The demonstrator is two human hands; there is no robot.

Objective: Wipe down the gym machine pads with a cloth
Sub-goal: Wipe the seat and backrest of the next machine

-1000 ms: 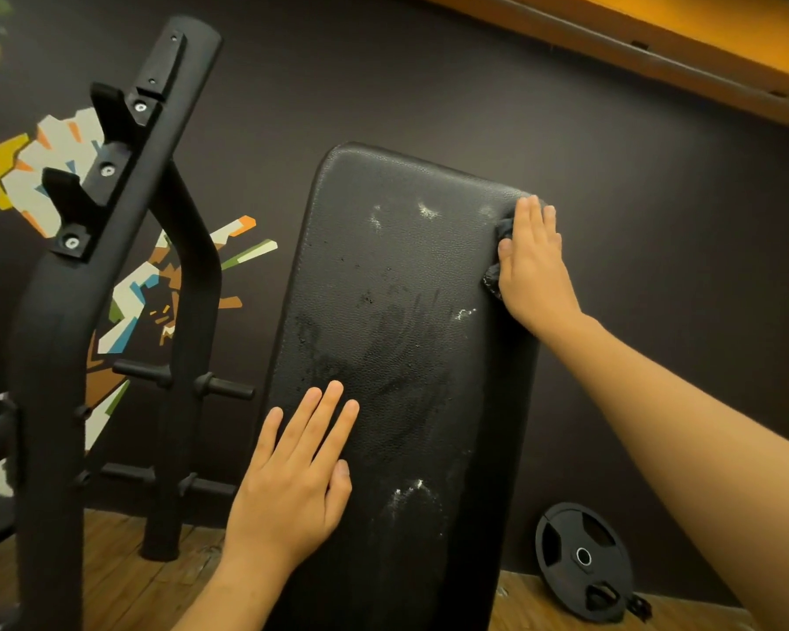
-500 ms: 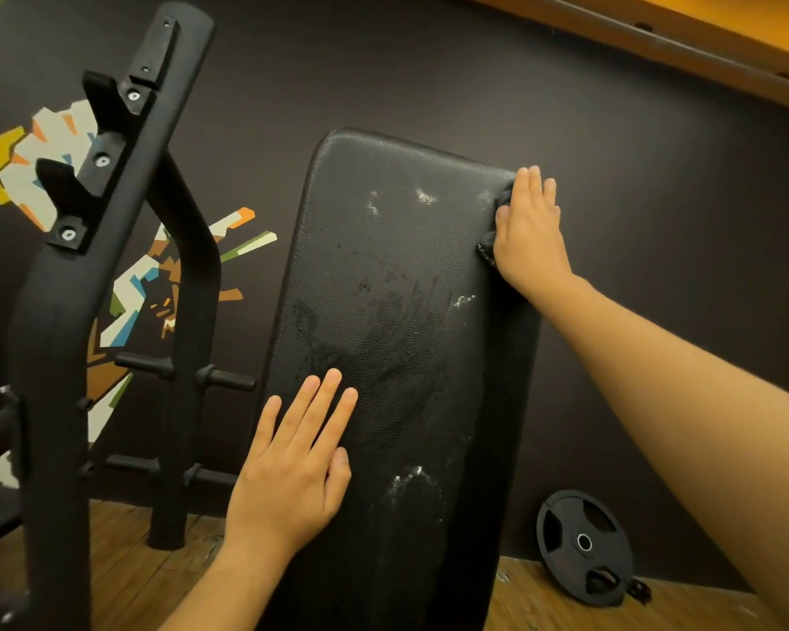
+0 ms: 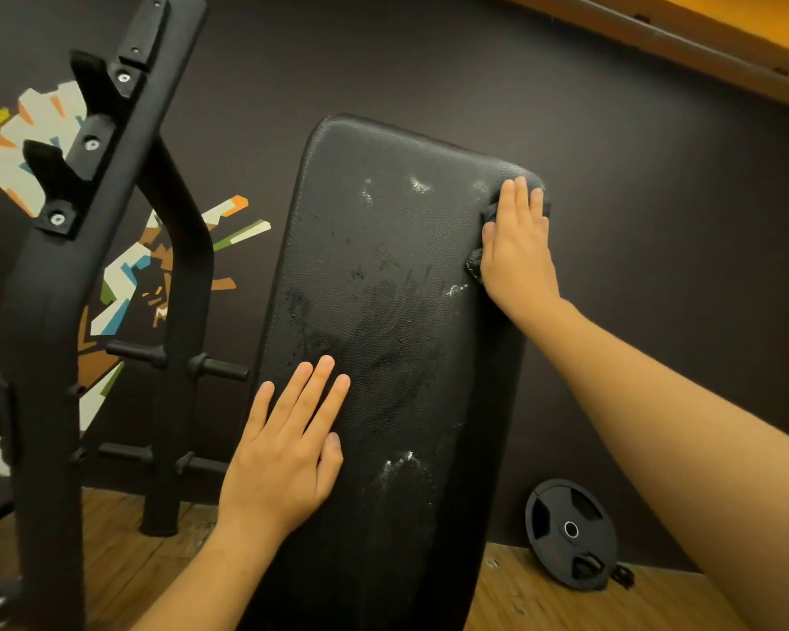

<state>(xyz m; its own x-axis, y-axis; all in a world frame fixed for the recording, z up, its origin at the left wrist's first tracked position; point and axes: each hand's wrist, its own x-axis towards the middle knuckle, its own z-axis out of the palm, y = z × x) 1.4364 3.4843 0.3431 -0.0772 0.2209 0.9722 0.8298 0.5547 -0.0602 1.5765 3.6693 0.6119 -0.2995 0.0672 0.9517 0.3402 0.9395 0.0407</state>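
Note:
A long black bench pad [image 3: 383,275] stands tilted up in the middle of the head view, with damp smears and white foam flecks on it. My right hand [image 3: 518,248] lies flat with straight fingers at the pad's upper right corner, pressing a dark cloth [image 3: 477,261] against it. Only small bits of the cloth show at the hand's left edge. My left hand [image 3: 288,453] rests flat on the pad's lower left part, fingers straight and holding nothing.
A black steel rack upright [image 3: 65,284] with bar hooks and plate pegs stands at the left. A black weight plate [image 3: 570,532] leans against the dark wall at the lower right. The floor [image 3: 529,598] is wood.
My right hand slid the cloth up along the pad's right edge to the top corner. My left hand stayed where it was on the pad.

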